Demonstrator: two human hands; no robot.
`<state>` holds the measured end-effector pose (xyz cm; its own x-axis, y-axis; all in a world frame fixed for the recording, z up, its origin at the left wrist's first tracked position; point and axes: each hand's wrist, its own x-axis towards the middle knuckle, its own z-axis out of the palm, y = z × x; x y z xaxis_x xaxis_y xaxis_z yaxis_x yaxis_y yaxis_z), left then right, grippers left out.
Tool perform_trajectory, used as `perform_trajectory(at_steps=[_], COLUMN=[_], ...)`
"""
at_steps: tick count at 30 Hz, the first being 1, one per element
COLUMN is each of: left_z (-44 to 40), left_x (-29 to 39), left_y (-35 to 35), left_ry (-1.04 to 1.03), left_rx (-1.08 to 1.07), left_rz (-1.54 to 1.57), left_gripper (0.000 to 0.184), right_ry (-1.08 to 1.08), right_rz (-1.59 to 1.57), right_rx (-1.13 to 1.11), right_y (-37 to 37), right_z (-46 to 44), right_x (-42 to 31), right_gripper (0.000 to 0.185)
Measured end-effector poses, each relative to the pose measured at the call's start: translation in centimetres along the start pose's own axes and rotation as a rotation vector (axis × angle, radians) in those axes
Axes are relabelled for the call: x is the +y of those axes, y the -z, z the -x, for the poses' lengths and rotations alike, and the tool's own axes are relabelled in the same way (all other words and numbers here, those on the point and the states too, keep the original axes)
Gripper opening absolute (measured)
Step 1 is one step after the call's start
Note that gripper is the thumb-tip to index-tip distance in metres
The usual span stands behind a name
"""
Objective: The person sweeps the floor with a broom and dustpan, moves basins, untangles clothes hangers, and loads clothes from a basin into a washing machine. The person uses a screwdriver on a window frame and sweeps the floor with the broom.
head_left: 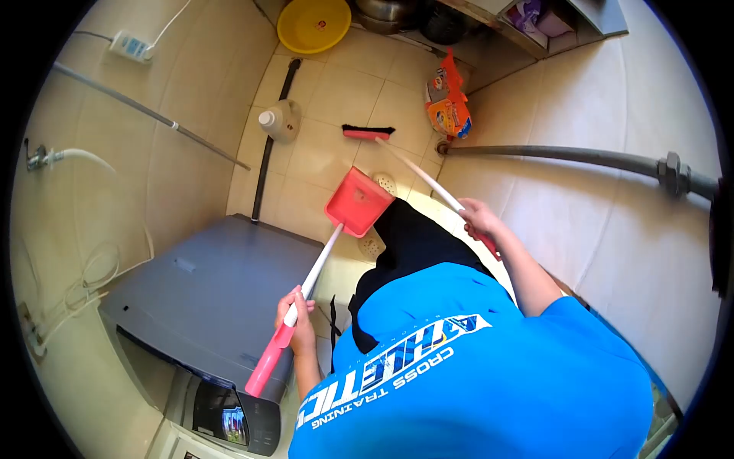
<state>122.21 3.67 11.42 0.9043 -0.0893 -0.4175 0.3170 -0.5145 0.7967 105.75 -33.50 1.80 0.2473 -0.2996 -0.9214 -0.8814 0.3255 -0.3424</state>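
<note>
My left hand (297, 307) is wrapped round the white and pink handle of a dustpan (358, 200). The red pan is at floor level just ahead of my feet, its open side facing away from me. In my right hand (480, 219) is the handle of a broom (368, 132), with fingers closed near its red grip end. The broom's head, pink with dark bristles, rests on the tiles beyond the dustpan. A perforated slipper (384, 182) shows beside the pan's right edge. Any dirt in the pan is too small to make out.
A clear jug with a white cap (281, 122) stands by a dark pipe (262, 180) at left. An orange bag (448, 99) leans at the right wall, near a grey pipe (566, 155). A yellow basin (313, 25) lies at the back. A grey washing machine (206, 283) fills the near left.
</note>
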Motion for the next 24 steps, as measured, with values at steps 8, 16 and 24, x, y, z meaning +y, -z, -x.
perform_trajectory(at_steps=[8,16,24], left_z=[3.7,5.2,5.6], left_x=[-1.1,-2.2,-4.8], left_y=[1.6,2.4,3.0], left_ry=[-0.106,-0.274,-0.276], left_rx=[-0.034,-0.037,-0.040], left_rz=[-0.051,-0.075,-0.036], left_gripper=[0.014,0.013,0.015], right_ry=[0.239,0.121,-0.057], right_rz=[0.070,0.384,-0.232], right_rx=[0.304,0.220,-0.001], right_y=[1.0,-4.2,-2.4], right_z=[-11.5,-2.8,10.1], right_x=[-2.1,10.7,12.3], right_gripper=[0.030,0.034,0.037])
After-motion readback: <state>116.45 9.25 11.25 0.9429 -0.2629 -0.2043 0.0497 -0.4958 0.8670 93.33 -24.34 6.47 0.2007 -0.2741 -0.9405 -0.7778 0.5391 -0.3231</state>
